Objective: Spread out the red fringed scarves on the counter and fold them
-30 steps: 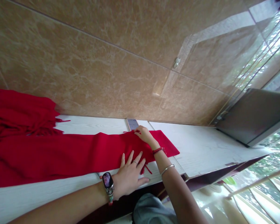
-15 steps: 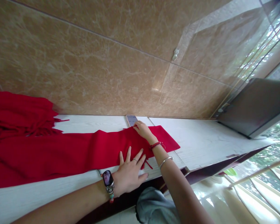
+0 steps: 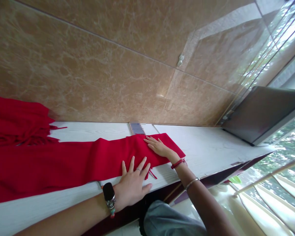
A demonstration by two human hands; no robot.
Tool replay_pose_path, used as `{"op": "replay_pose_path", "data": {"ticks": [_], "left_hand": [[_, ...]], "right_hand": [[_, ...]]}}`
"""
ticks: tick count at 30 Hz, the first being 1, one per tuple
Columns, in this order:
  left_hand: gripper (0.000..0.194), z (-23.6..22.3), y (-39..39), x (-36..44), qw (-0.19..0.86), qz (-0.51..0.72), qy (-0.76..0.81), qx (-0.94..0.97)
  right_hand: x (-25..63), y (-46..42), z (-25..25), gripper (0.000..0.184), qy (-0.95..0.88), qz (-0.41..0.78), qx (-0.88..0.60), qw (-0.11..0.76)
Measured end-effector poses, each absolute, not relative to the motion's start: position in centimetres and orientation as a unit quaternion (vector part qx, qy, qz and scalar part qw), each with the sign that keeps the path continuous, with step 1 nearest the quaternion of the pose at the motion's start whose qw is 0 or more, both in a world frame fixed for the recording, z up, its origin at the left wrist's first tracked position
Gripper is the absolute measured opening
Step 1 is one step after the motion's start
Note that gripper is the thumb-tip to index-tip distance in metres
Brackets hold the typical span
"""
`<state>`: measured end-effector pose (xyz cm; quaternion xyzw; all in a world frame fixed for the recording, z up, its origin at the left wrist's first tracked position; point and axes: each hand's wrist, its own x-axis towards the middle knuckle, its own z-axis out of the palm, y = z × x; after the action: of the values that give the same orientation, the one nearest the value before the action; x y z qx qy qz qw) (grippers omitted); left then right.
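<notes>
Resting spread left hand (image 3: 131, 188) and flat right hand (image 3: 160, 148) on red scarf (image 3: 108, 159), apart, unclamped. May wrinkle from dragging; may nudge phone (image 3: 136, 128) beside red scarf through overreach.

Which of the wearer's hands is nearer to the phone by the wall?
The right hand: its fingertips lie on the red cloth just beside the phone. The left hand is farther off, fingers on the cloth's near edge.

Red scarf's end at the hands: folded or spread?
Folded: the red scarf ends in a smooth edge past the right hand, while fringe pokes out beside the left hand.
</notes>
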<state>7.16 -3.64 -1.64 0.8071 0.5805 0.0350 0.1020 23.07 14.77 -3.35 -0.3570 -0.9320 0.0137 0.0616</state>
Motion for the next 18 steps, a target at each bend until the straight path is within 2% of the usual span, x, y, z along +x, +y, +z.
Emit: {"op": "replay_pose_path", "data": {"ticks": [4, 8, 15, 18], "left_hand": [[0.063, -1.4, -3.7, 7.1, 0.105, 0.022, 0.577, 0.809], [0.063, -1.5, -3.6, 7.1, 0.098, 0.020, 0.581, 0.808], [0.062, -1.6, -3.6, 7.2, 0.095, 0.021, 0.583, 0.806], [0.062, -1.6, -3.7, 7.2, 0.094, 0.021, 0.585, 0.805]], "right_hand": [[24.9, 16.6, -3.7, 0.046, -0.886, -0.026, -0.461, 0.046], [26.5, 17.4, -3.3, 0.047, -0.854, -0.046, -0.513, 0.068], [25.5, 15.9, -3.2, 0.047, -0.904, 0.015, -0.425, 0.043], [26.6, 16.4, -3.6, 0.047, -0.878, 0.015, -0.477, 0.037]]}}
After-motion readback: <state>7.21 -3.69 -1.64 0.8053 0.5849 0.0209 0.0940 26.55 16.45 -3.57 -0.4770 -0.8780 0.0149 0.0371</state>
